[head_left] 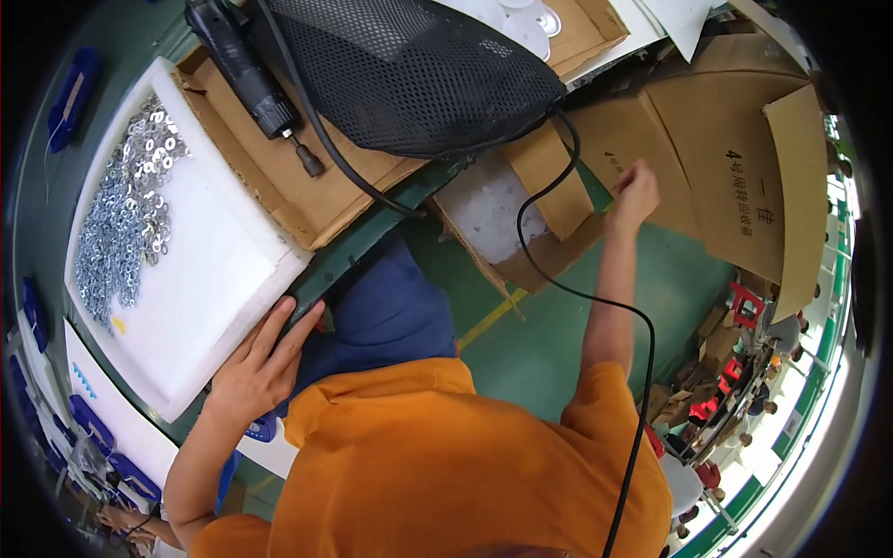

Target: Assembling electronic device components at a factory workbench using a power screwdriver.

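Observation:
My left hand (262, 361) rests on the table edge beside a white foam tray (219, 270), its fingers stretched out and holding nothing. Many small metal washers (116, 237) lie heaped along the tray's left side. Out to the right, my right hand (635, 197) is raised with its fingers curled together, by the large cardboard box (712, 121). Whatever those fingers may hold is hidden. A smaller open carton (479, 246), with whitish translucent pieces inside, stands below and left of that hand.
A black electric screwdriver (244, 79) lies over a shallow cardboard tray (349, 177). Next to it is a black mesh bag (419, 79). A black cable (595, 298) hangs across the right side. People sit at benches in the far right background.

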Demonstrator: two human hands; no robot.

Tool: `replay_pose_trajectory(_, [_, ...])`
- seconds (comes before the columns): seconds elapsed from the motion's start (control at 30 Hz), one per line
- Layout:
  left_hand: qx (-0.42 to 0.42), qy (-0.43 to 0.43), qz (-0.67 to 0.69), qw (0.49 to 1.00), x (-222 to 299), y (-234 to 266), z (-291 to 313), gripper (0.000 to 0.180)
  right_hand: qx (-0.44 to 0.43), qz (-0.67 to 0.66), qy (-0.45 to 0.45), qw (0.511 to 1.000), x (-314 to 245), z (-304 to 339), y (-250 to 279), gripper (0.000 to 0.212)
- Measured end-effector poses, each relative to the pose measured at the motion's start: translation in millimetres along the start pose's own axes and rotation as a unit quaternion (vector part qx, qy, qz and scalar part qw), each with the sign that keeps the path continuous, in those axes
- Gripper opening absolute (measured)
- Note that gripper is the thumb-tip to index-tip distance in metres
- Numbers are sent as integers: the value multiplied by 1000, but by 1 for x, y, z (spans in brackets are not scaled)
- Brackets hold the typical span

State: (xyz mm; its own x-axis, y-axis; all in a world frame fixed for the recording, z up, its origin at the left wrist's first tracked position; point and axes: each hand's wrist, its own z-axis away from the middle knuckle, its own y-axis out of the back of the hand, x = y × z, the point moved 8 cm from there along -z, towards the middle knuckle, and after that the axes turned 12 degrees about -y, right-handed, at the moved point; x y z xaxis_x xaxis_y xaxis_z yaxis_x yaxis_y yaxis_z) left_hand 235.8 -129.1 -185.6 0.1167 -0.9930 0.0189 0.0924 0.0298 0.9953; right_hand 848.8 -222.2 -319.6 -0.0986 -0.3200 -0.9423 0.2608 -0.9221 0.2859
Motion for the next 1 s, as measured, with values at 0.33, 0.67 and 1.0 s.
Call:
replay_pose_trajectory(0.33, [-21, -11, -22, 999, 8, -2, 11, 27, -400, 635, -1, 660, 323, 117, -65, 44])
replay_pose_trajectory(0.67, [-56, 0, -54, 997, 9, 3, 16, 33, -523, 767, 248, 277, 433, 176, -91, 99])
replay_pose_trajectory(1.0, [-49, 2, -61, 997, 13, 0, 22, 31, -535, 742, 210, 344, 457, 174, -92, 75])
